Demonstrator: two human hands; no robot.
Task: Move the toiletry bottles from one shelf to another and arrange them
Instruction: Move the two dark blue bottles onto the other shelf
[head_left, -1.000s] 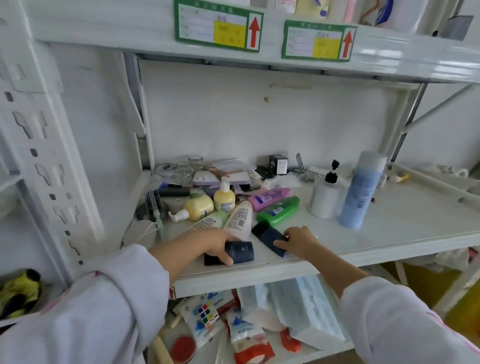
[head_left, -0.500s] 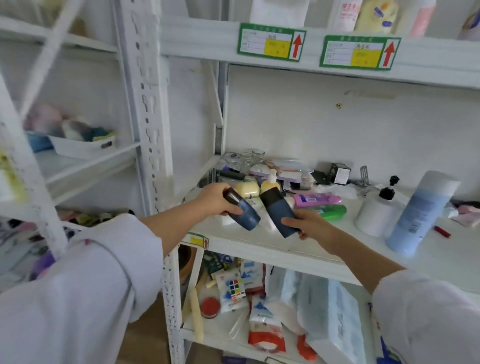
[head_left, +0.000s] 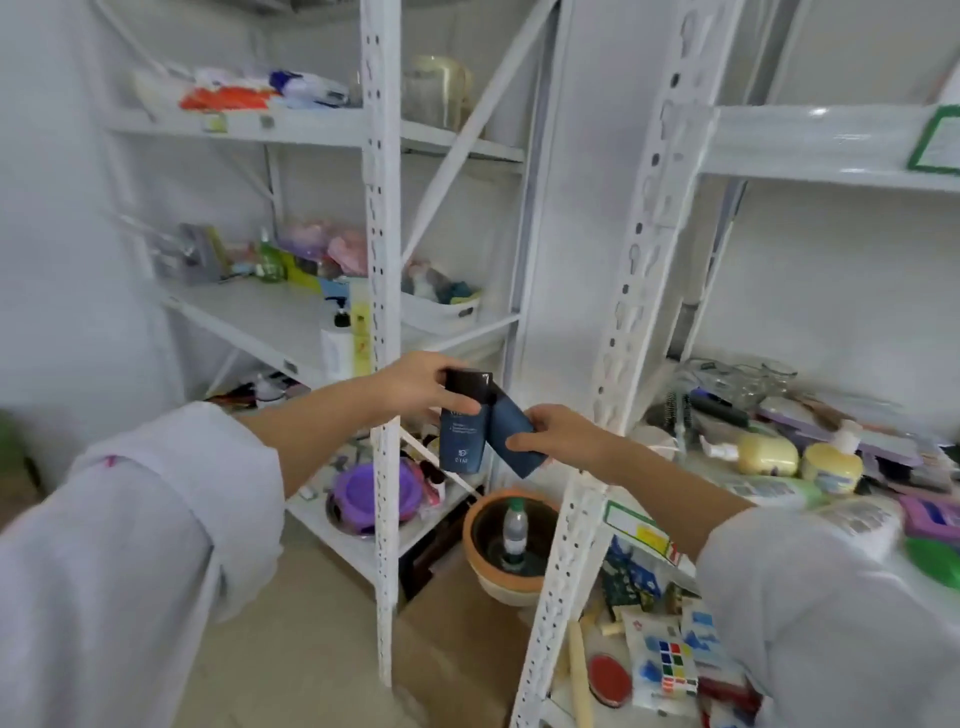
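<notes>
Hands grip two blue tubes (head_left: 462, 436), one each.

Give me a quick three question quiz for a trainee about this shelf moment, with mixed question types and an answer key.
1. True or false: the left hand grips its dark blue bottle by the black cap end.
2. What does the right hand hold? A) a second dark blue bottle B) a green bottle C) nothing
3. Fill in: a small clear bottle with a green cap stands inside a brown ____ on the floor.

Key: 1 true; 2 A; 3 bowl.
</notes>
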